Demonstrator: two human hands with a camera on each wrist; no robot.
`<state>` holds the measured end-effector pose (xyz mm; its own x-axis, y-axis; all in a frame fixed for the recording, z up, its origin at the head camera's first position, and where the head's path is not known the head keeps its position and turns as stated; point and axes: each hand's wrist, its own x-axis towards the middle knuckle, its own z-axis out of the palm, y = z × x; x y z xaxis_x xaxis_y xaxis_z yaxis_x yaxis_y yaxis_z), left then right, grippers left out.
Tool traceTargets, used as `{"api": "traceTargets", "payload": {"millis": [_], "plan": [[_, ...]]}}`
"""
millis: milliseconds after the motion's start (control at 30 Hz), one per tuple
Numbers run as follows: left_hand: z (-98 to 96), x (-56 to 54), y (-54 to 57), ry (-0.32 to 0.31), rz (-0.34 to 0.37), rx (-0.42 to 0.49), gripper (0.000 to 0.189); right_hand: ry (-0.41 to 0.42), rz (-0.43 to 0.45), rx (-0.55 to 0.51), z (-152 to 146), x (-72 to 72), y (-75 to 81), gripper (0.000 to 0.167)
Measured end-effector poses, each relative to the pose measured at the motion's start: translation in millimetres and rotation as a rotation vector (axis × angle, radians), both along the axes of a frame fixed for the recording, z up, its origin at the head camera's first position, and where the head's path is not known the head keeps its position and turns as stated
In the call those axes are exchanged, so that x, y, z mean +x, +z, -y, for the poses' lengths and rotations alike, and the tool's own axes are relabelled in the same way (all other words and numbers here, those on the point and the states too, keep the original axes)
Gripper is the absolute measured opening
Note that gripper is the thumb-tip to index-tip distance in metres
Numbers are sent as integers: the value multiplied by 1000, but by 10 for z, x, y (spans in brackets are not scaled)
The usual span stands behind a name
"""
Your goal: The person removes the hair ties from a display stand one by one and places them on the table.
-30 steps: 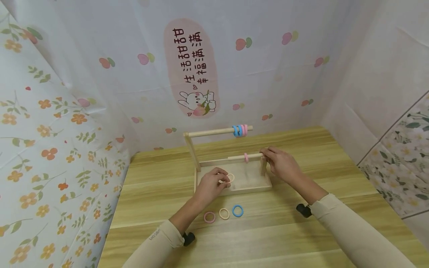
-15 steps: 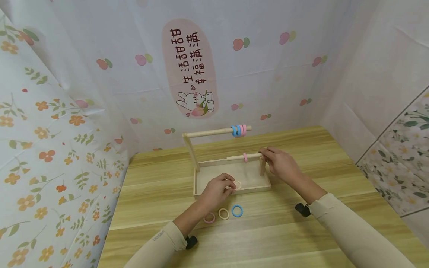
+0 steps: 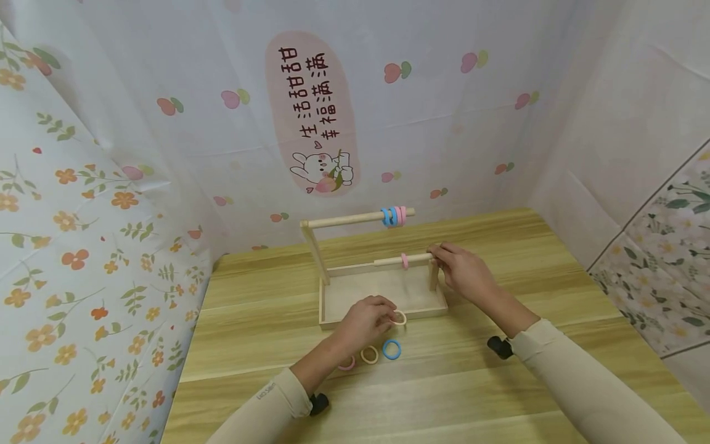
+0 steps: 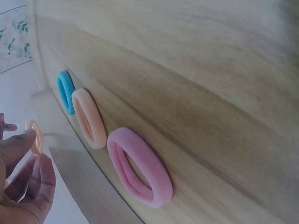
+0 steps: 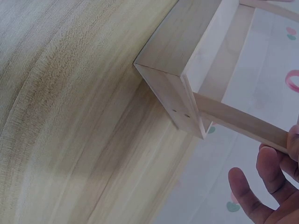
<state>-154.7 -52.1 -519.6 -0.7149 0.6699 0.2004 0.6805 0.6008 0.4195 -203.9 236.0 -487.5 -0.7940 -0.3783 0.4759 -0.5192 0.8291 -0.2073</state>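
Note:
My left hand (image 3: pixel 363 324) pinches a peach hair tie (image 4: pixel 40 140) between thumb and fingertips, over the front edge of a wooden stand's tray (image 3: pixel 427 313). At the stand's right side, my right hand (image 3: pixel 465 270) grips the end of the lower bar where it meets the short post (image 5: pixel 243 122). One pink hair tie (image 3: pixel 404 261) hangs on that lower bar (image 3: pixel 383 263). On the table, in front of the tray, lie a pink hair tie (image 4: pixel 145 151), another peach hair tie (image 4: pixel 96 116) and a blue hair tie (image 4: pixel 70 91).
The stand's higher bar (image 3: pixel 344 219) rises at the back on a tall left post (image 3: pixel 316 253). Blue hair ties (image 3: pixel 394 216) and pink hair ties (image 3: pixel 403 215) hang near its right end. Behind the table (image 3: pixel 471 382) hangs a printed cloth (image 3: pixel 432 148).
My left hand has moved right and toward the front, carrying the peach hair tie from above the tray floor to its front edge. My right hand keeps its place at the lower bar.

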Motion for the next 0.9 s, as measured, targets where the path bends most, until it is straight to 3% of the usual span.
{"api": "traceTargets", "payload": {"millis": [333,533,700,900], "plan": [[-43,26,-47,-61,32,-6,6,5,-2,-4,-5,-2,2,17],[-63,50,-28,-152,80,-2,7,0,0,-5,-6,7,9,18],[-65,64,-27,-210,123,-61,8,-4,11,-4,-4,12,14,19],[-80,68,-77,-222,116,-117,8,-10,31,-1,-5,12,2,19]]}}
